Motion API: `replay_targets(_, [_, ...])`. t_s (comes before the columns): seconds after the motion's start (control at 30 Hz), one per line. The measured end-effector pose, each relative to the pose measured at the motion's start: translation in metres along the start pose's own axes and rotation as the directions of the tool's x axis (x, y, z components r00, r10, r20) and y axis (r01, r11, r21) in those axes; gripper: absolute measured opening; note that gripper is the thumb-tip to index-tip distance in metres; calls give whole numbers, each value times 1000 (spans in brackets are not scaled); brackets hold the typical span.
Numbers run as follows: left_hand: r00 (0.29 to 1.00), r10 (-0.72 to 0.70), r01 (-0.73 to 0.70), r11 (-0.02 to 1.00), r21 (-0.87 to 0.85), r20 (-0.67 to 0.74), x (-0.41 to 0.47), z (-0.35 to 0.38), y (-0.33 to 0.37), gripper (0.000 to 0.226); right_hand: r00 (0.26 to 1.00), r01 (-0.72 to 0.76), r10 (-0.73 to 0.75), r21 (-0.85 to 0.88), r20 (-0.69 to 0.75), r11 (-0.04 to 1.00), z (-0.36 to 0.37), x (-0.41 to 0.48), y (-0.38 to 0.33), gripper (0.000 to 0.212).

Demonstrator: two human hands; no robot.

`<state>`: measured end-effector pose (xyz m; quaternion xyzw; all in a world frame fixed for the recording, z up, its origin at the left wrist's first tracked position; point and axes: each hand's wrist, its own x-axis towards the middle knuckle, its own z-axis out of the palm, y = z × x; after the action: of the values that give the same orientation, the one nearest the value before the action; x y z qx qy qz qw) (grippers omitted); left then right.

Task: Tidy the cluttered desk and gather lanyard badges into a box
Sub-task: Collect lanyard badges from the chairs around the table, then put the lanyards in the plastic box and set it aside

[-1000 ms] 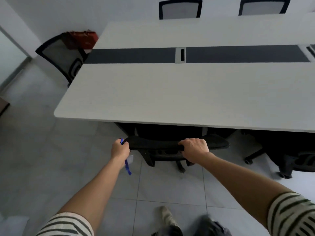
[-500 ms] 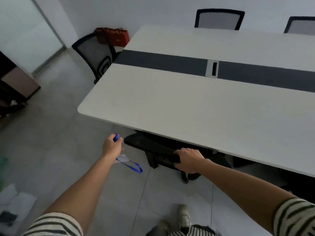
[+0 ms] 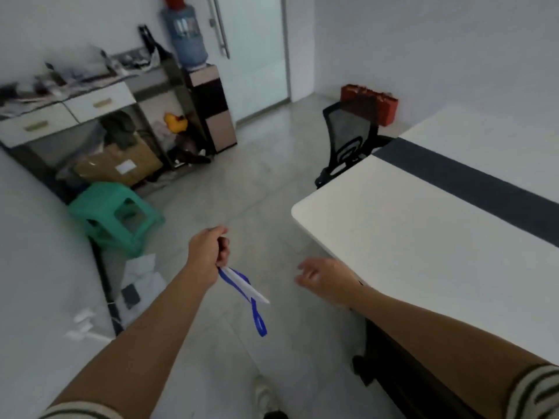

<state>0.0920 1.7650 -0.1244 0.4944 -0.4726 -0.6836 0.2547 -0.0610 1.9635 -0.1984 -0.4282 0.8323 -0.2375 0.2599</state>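
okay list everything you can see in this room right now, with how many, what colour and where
lanyard badge: one, blue strap and white card, hanging from the left hand
table: one, white with a dark strip, right
office chair: one, black mesh, at the table's far end
red bag: one, by the far wall
stool: one, green, left floor
cardboard box: one, brown, under the cluttered desk
water bottle: one, blue, by the door
left hand: closed on the lanyard
right hand: open, empty
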Motion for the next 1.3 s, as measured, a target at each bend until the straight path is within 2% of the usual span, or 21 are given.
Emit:
replay_targets(0.1, [998,-31,23,984,-176,-47,57,-38,37,17,989,65,-81,131,122,989,21,79,-65,29])
replay_targets(0.2, [994,-75,48,952,-301,-80,112,-71,72,19,965,137,-168,161,202,977,36,143,-123,37])
replay_targets(0.27, [991,-94,53,931,-362,-97,143,-91,96,20,957,177,-210,170,198,969,43,179,-157,35])
replay_targets(0.33, [988,-95,39,915,-401,-121,178,-110,124,19,960,181,-224,233,170,955,45,220,-191,15])
replay_targets(0.37, [987,-103,42,910,-413,-127,195,-119,135,19,961,175,-225,278,162,945,44,240,-205,12])
replay_targets(0.4, [986,-110,46,904,-425,-128,217,-127,147,19,963,159,-218,322,157,933,43,266,-217,17])
replay_targets(0.5, [989,-122,79,912,-403,-84,267,-143,167,19,975,102,-168,387,143,917,31,324,-227,21])
replay_targets(0.67, [986,-93,76,990,-120,-137,373,-174,194,20,998,-32,-6,557,67,830,4,449,-237,19])
replay_targets(0.77, [991,-57,55,998,-24,-120,442,-185,222,24,999,-30,17,641,27,767,-15,538,-256,10])
replay_targets(0.9, [994,-36,43,997,67,-101,523,-200,272,41,999,-41,31,668,27,743,-38,656,-295,11])
replay_targets(0.97, [989,-10,14,1000,22,-148,561,-212,303,43,1000,-19,20,655,7,755,-50,717,-321,12])
replay_targets(1.1, [957,-52,18,992,-122,-286,631,-246,350,32,1000,-22,19,621,12,784,-53,822,-373,13])
replay_targets(1.3, [928,-66,-46,956,-290,-367,743,-307,401,21,999,-42,22,577,42,816,-15,964,-438,7])
